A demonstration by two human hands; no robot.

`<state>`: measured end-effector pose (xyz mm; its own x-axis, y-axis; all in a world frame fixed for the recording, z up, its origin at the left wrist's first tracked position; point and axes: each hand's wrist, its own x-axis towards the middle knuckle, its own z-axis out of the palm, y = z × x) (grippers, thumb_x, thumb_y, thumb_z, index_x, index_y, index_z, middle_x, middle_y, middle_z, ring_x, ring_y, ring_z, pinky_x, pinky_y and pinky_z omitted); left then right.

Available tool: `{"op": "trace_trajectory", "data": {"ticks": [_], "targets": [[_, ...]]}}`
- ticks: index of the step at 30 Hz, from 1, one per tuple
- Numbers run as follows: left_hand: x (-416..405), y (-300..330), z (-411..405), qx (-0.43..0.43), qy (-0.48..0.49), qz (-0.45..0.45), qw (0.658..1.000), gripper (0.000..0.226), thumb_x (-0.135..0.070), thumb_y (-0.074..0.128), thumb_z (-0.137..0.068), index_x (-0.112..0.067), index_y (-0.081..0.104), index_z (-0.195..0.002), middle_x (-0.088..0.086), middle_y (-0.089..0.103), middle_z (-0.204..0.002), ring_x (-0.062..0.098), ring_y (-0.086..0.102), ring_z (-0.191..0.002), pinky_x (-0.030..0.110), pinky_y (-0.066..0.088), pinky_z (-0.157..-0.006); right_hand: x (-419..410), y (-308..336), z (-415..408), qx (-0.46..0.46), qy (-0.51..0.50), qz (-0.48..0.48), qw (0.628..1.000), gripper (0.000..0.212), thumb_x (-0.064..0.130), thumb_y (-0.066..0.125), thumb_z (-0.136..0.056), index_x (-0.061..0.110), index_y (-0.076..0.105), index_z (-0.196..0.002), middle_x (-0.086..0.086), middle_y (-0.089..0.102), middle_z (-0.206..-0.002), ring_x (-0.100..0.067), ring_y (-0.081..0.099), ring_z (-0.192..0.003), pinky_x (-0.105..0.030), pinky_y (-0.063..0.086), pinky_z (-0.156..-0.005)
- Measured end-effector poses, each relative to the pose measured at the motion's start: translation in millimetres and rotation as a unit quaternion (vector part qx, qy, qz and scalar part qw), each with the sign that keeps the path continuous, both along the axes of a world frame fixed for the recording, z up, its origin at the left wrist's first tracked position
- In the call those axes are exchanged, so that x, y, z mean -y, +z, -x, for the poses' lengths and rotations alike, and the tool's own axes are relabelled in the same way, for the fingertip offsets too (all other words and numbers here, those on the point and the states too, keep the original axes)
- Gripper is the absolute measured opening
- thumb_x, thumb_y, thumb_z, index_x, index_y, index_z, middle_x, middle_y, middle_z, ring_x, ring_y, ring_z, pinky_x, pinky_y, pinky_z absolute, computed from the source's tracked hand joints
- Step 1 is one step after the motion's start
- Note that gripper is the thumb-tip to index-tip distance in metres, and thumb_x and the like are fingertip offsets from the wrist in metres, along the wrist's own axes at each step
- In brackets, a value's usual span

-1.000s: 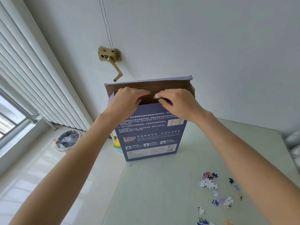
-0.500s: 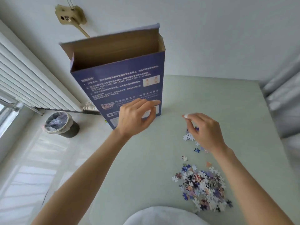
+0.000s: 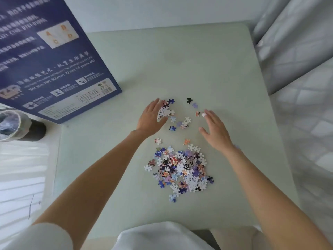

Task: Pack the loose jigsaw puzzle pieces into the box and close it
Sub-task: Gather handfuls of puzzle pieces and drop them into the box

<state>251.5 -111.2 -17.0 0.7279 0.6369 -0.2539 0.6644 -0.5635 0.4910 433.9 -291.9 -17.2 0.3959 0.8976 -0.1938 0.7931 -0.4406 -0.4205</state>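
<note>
The dark blue puzzle box (image 3: pixel 54 69) stands upright on the pale green table (image 3: pixel 180 60) at the left; its top is out of frame. A big heap of loose puzzle pieces (image 3: pixel 182 170) lies near me. A smaller scatter of pieces (image 3: pixel 178 116) lies farther out. My left hand (image 3: pixel 152 117) is flat with straight fingers at the left side of that scatter, touching its pieces. My right hand (image 3: pixel 215 129) hovers open at the scatter's right side, a white bandage on one fingertip. Neither hand holds anything.
A waste bin (image 3: pixel 12 125) with a liner stands on the floor left of the table, below the box. Quilted bedding (image 3: pixel 302 78) borders the table's right edge. My white clothing (image 3: pixel 158 235) shows at the bottom.
Both hands left the box's open top and came down to the table. The view tilted down; my hands now flank the far scatter of pieces.
</note>
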Motion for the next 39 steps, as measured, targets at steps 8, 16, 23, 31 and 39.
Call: {"op": "trace_trajectory", "data": {"ticks": [8, 16, 23, 31, 39], "targets": [[0.5, -42.8, -27.7, -0.065, -0.027, -0.027, 0.997, 0.064, -0.05, 0.024, -0.098, -0.021, -0.001, -0.149, -0.005, -0.008, -0.157, 0.012, -0.012, -0.143, 0.033, -0.007, -0.117, -67.0, -39.0, -6.8, 0.001, 0.035, 0.04, 0.999, 0.065, 0.037, 0.033, -0.098, 0.009, 0.002, -0.148, -0.006, -0.005, -0.156, -0.018, -0.009, -0.143, -0.036, -0.007, -0.116], [67.3, -26.3, 22.9, -0.022, -0.071, 0.027, 0.997, 0.062, -0.048, 0.03, -0.097, -0.02, 0.012, -0.149, -0.006, 0.003, -0.157, 0.005, -0.006, -0.142, 0.028, 0.002, -0.117, -21.6, -34.0, 31.0, -0.03, 0.23, 0.051, 0.971, 0.069, 0.054, 0.018, -0.094, 0.014, 0.004, -0.148, -0.002, -0.008, -0.156, -0.01, -0.015, -0.139, -0.032, -0.006, -0.117], [105.5, -11.0, 63.2, 0.028, -0.061, 0.077, 0.995, 0.046, -0.038, 0.038, -0.098, -0.024, 0.036, -0.142, -0.008, 0.031, -0.15, 0.007, 0.022, -0.14, 0.032, 0.023, -0.112, 38.8, -12.5, 43.9, -0.078, 0.173, -0.017, 0.982, 0.047, 0.041, 0.033, -0.096, 0.016, 0.044, -0.134, -0.001, 0.025, -0.152, -0.014, 0.013, -0.141, -0.033, 0.008, -0.113], [124.4, -16.4, 116.9, 0.032, 0.112, 0.021, 0.993, 0.055, -0.031, 0.048, -0.095, -0.016, 0.03, -0.145, 0.0, 0.028, -0.152, 0.017, 0.021, -0.141, 0.035, 0.022, -0.114, 91.4, -35.2, 38.3, -0.033, -0.143, 0.001, 0.989, 0.076, 0.054, 0.016, -0.087, 0.004, 0.026, -0.143, -0.02, 0.01, -0.154, -0.032, 0.003, -0.143, -0.043, 0.001, -0.117], [152.5, -15.8, 135.4, 0.011, 0.073, 0.04, 0.997, 0.073, -0.048, 0.055, -0.088, -0.019, 0.024, -0.147, -0.003, 0.02, -0.155, 0.013, 0.01, -0.143, 0.035, 0.02, -0.116, 61.7, -26.6, 137.2, -0.164, 0.032, -0.05, 0.985, 0.065, 0.051, 0.027, -0.095, 0.017, 0.012, -0.148, -0.002, -0.003, -0.157, -0.011, -0.011, -0.143, -0.034, -0.005, -0.117]]}}
